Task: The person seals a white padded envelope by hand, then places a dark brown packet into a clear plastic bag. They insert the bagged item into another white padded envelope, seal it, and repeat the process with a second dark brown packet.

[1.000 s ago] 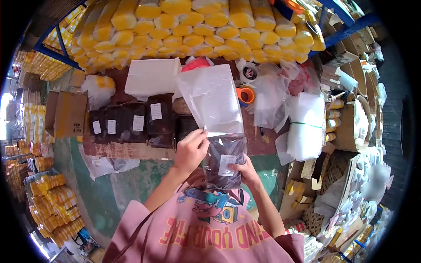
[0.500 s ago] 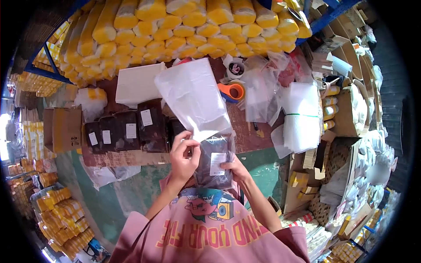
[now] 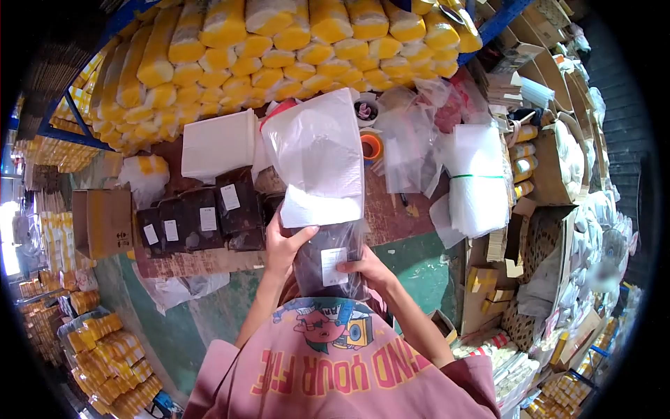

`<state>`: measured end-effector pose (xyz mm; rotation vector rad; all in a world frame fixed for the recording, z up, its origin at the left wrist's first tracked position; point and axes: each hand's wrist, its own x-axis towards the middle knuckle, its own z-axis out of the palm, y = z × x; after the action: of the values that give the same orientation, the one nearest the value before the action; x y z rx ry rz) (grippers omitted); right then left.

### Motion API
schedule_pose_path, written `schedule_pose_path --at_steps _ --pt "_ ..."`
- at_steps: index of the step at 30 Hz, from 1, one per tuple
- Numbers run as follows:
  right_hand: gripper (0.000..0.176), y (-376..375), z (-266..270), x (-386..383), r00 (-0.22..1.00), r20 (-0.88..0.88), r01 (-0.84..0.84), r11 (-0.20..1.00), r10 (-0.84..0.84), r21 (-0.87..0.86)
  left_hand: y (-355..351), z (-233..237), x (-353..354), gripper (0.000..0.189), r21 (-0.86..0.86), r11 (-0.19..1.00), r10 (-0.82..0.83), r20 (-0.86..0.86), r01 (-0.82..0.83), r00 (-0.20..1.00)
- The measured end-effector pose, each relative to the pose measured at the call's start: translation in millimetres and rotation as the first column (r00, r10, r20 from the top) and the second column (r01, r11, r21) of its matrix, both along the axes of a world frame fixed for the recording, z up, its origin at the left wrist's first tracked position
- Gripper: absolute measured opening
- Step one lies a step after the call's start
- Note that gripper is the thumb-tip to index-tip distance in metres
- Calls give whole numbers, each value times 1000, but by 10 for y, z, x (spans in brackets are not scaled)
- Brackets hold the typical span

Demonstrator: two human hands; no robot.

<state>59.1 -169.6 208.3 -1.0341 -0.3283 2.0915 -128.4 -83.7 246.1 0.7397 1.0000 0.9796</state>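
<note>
Upright in front of my chest is a dark brown pack [image 3: 310,253] in clear, shiny plastic, with a white printed label [image 3: 333,267] on its front. My left hand [image 3: 282,250] is closed round its upper left edge, thumb across the front and fingers mostly hidden behind. On the right side my right hand [image 3: 370,269] grips the same pack, its thumb pressed on the label. From the pack's top a wide white plastic sheet or bag [image 3: 317,160] extends toward the back of the table; exactly how it joins the pack cannot be made out.
Several similar dark packs [image 3: 202,218] stand along the table's left front edge, near a cardboard box [image 3: 102,222]. Behind them lies a white block [image 3: 218,145]. An orange tape roll [image 3: 371,146] and a banded white stack [image 3: 478,181] are at right. Yellow-white bundles [image 3: 293,59] fill the back.
My left hand has gone from pinching the white sheet's lower edge to gripping the pack's side. The white sheet and pack now stand straighter, shifted slightly left.
</note>
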Motion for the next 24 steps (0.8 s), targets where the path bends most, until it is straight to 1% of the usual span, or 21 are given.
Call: schedule_pose_path --at_steps 2,3,5,6,9,10,13,14,17,18,20,21,22,24 --pt "52 -13 25 -6 999 -11 39 999 -39 15 8 -5 -4 70 52 998 -42 -54 45 998" --pt "52 -25 41 -11 998 -18 58 998 -58 22 -7 -27 3 71 68 997 -32 -78 37 996" --pt "52 -33 65 15 998 56 25 999 -27 41 -52 -87 29 73 100 995 -7 -126 20 992" --pt "52 -41 85 27 996 92 7 999 -12 49 -85 -97 29 76 82 997 1 -85 6 996" --pt "52 -23 203 21 992 117 48 997 -54 52 -194 -49 41 80 98 995 41 -81 -33 996" --pt "59 -38 138 60 995 97 6 998 -12 66 -257 -83 20 83 113 993 46 -152 -29 987" --pt "66 -153 -86 82 977 95 192 981 -190 -11 -322 -25 71 83 145 989 55 -119 -37 991" --pt "66 -164 -128 89 957 -67 281 959 -283 -35 -334 -38 90 79 156 986 77 -134 -56 988" --pt "62 -101 -229 124 929 -59 364 930 -367 -58 -303 -149 24 76 164 986 14 -260 30 966" --pt "58 -72 -297 123 943 14 334 941 -334 -56 -295 -194 19 71 183 983 13 -264 36 965" --pt "56 -56 -333 185 936 -49 343 936 -348 -78 -288 -226 13 70 140 989 -11 -233 45 973" --pt "55 6 -259 201 932 -80 346 934 -353 -91 -290 -240 6 69 118 992 -21 -217 48 976" --pt "53 124 -75 151 918 -14 396 917 -397 -59 -299 -292 -9 70 119 990 -43 -237 73 971" --pt "54 351 36 209 969 121 232 965 -217 -121 -316 -324 -12 72 126 986 -75 -246 109 966"
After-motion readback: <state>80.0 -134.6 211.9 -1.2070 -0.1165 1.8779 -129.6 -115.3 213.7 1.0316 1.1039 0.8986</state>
